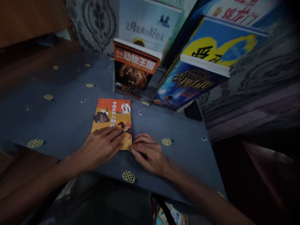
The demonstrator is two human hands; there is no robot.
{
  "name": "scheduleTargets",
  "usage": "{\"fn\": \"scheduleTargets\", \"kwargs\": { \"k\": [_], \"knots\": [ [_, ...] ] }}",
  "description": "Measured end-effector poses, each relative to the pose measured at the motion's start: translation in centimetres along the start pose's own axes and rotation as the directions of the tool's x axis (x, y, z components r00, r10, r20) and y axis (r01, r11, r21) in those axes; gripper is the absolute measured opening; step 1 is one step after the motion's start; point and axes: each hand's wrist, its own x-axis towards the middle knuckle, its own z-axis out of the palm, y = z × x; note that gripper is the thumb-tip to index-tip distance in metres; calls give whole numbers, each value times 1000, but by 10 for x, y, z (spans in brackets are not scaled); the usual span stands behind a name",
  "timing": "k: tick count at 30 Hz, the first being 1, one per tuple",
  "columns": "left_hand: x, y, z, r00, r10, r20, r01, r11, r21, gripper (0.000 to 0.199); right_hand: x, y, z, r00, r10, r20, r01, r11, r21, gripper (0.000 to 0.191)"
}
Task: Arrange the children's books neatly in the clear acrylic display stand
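Note:
A thin book with an orange and yellow cover [113, 117] lies flat near the front edge of the table. White Chinese characters run down its cover among painted figures, one on a dark horse. My left hand [104, 144] rests on the lower part of the cover, fingers stretched out and flat. At the book's lower right corner is my right hand [148, 153], its thumb and forefinger pinched together on that corner. The other right fingers are curled above the tabletop. The lower left of the book is hidden under my left hand.
Behind the book, an orange book with a lion [136, 73] and a dark blue book [185, 82] stand upright in display racks, with more books behind them. A grey cloth with pineapple prints [65, 115] covers the table. Patterned wall covering [98, 22] rises behind.

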Motion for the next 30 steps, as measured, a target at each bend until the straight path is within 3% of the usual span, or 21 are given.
{"fn": "scheduleTargets", "kwargs": {
  "k": [4,8,12,15,19,22,24,26,28,30],
  "knots": [
    [-1,-12,4,1000,-14,6,15,998,-68,32,7,4,3,998,65,12,-65,997,32,14],
    [-3,-31,14,992,-114,57,120,986,-117,36,19,18,13,973,165,160,-159,986,-50,22],
    [-5,-56,24,970,-226,84,237,961,-143,38,41,40,21,902,315,295,-270,945,-183,38],
    [-7,-73,30,924,-370,97,380,917,-120,41,65,54,25,835,439,332,-362,893,-268,51],
    [-12,-83,36,839,-532,115,543,829,-133,50,90,60,37,761,586,278,-481,797,-364,60],
    [-13,-85,37,806,-584,94,584,760,-287,50,92,56,51,737,654,172,-557,732,-392,63],
    [-11,-86,37,767,-638,67,587,657,-473,49,88,55,60,751,648,125,-572,734,-367,64],
    [-8,-89,37,677,-731,82,564,445,-696,53,82,57,65,772,627,101,-571,756,-321,65],
    [-1,-90,35,523,-832,182,492,121,-862,56,76,60,66,782,619,71,-584,768,-265,64],
    [7,-87,33,351,-861,367,382,-226,-896,53,71,63,65,792,609,40,-591,781,-201,62]
  ]
}}
